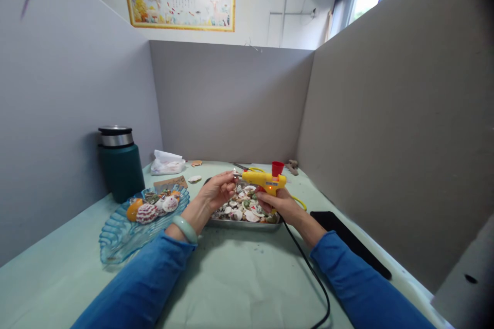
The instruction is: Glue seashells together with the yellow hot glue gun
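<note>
My right hand (284,205) is wrapped round the handle of a yellow hot glue gun (262,179), whose metal nozzle points left. A black cord runs from the gun's handle down toward the table's front. Close to the nozzle tip, my left hand (216,190) is closed in a pinch. Something small and pale shows at its fingertips, too small to name. Beneath both hands lies a metal tray (243,225) filled with many seashells (252,215), partly hidden by the hands and the gun.
A blue glass dish (119,239) holding seashells (147,213) stands left, before a dark green flask (121,169). Behind are a tissue pack (168,163), scissors (254,169) and a red cup (277,168). A black flat object (349,241) lies right. Grey partitions (231,103) enclose the table.
</note>
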`<state>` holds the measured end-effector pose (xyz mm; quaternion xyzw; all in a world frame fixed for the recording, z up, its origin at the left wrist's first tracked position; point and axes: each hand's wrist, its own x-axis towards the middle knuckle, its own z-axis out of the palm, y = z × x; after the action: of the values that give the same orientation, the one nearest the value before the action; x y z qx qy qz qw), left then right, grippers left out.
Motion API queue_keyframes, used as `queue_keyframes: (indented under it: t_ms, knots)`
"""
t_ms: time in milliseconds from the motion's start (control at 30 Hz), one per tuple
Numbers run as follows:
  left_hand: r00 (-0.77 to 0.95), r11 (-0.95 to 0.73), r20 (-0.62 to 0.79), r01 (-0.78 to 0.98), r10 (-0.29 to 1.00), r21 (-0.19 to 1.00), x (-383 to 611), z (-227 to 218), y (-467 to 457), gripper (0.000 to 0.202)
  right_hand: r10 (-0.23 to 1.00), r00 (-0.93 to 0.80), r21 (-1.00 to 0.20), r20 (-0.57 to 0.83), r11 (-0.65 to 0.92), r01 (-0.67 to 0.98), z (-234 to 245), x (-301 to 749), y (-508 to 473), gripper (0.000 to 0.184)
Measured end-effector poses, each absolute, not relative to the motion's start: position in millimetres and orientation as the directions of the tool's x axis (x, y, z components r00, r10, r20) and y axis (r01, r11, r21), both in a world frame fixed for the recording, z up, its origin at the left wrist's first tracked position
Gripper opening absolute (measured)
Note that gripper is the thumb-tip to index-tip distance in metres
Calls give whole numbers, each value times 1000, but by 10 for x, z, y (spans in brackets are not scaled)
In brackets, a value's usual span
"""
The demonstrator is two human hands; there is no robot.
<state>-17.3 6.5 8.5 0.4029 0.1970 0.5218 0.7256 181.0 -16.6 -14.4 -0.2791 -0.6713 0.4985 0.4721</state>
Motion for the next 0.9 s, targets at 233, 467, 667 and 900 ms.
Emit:
queue_keyframes:
  t_ms: [233,467,667,900]
  knots:
    - [417,141,141,-575,898,806,-154,72,47,13,846,-346,-913,406,394,-106,-150,1804,-126,26]
    - [399,121,146,-572,905,811,-165,69,57,13,847,-342,-912,407,398,-98,-147,1803,-142,26]
    - [388,147,119,-590,914,794,-180,93,68,8,842,-364,-914,399,397,-83,-156,1816,-146,26]
    - [388,186,105,-640,916,745,-202,121,51,6,821,-386,-902,421,423,-85,-158,1836,-141,22]
